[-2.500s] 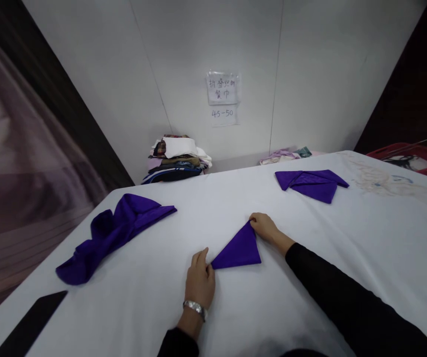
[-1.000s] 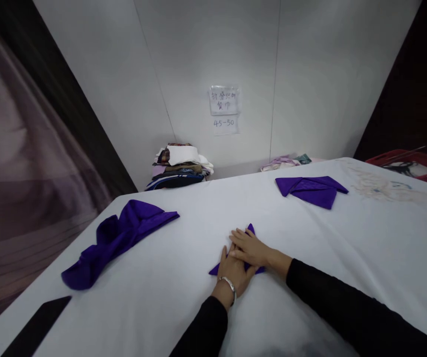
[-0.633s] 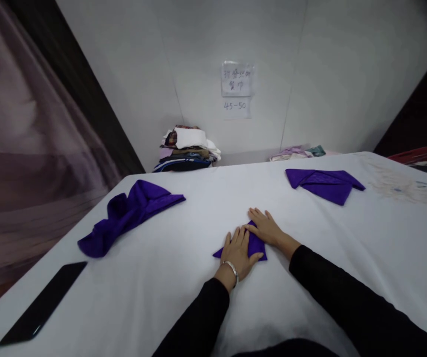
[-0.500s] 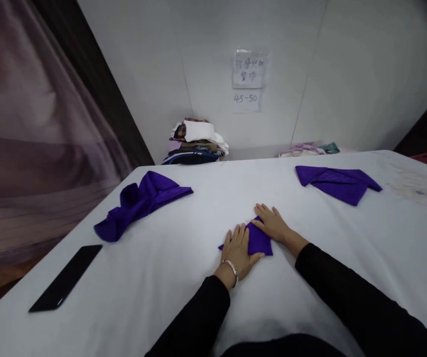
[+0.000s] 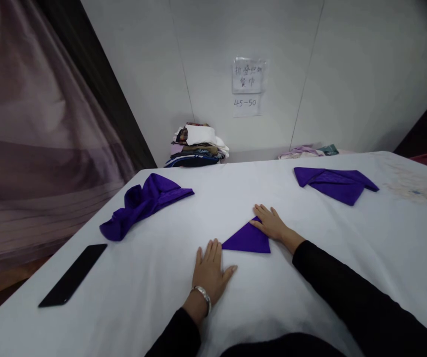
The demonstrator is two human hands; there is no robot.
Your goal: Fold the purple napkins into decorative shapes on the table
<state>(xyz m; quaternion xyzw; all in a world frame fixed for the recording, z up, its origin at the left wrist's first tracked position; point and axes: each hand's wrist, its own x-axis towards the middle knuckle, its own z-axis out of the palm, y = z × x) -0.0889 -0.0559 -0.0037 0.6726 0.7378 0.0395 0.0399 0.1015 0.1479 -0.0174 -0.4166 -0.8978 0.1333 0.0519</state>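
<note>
In front of me a purple cloth napkin [image 5: 248, 239] lies flat, folded into a small triangle with its sharp point to the left. My right hand [image 5: 269, 221] rests open on its upper right corner, which the fingers partly cover. Just left of the sharp point is my left hand [image 5: 210, 270], palm down with fingers stretched and thumb apart, a silver bangle on its wrist. Whether its fingertips touch the cloth's tip, I cannot tell.
A crumpled purple cloth [image 5: 142, 203] lies at the left, a folded purple cloth [image 5: 334, 182] at the back right. Near the left edge is a flat black object [image 5: 73, 275]. All lie on a white-covered table [image 5: 154, 287]. Stacked clothes [image 5: 196, 145] stand behind, against the wall.
My left hand has slid left off the folded napkin, uncovering its pointed end. My right hand stays on the upper corner. The view has shifted slightly.
</note>
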